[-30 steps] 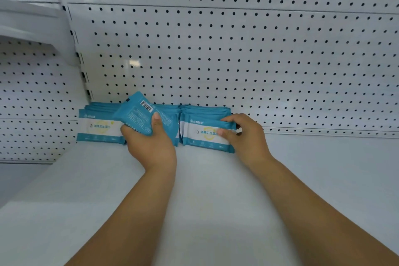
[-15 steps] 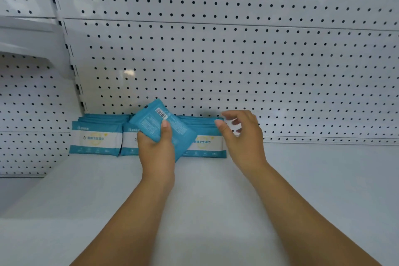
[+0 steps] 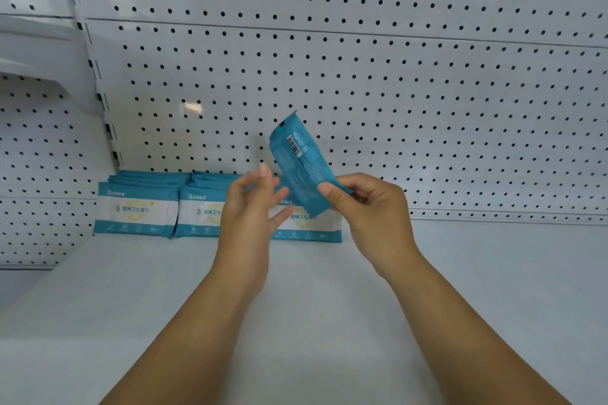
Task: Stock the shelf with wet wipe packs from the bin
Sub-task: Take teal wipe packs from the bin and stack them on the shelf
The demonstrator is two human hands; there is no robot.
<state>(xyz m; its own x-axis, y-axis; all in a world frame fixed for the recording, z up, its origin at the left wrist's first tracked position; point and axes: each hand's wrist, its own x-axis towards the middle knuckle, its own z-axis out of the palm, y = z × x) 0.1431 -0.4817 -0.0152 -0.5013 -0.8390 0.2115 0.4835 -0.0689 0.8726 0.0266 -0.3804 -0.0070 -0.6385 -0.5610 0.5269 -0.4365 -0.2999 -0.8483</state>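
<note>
A teal wet wipe pack (image 3: 301, 163) with a barcode on its back is held upright and tilted above the shelf (image 3: 296, 322). My right hand (image 3: 371, 217) pinches its lower end between thumb and fingers. My left hand (image 3: 251, 214) is just left of the pack, fingers spread and loose, holding nothing. Three stacks of the same packs (image 3: 138, 207) stand in a row against the pegboard back wall, partly hidden behind my hands.
White pegboard (image 3: 362, 92) forms the back wall. A shelf upright (image 3: 98, 99) and a neighbouring bay with a higher shelf (image 3: 29, 43) lie to the left. The shelf surface extends to the right of the stacks.
The pack passed from my left hand to my right hand and rose to the right. My left hand let go and opened. My right hand had earlier left the right stack.
</note>
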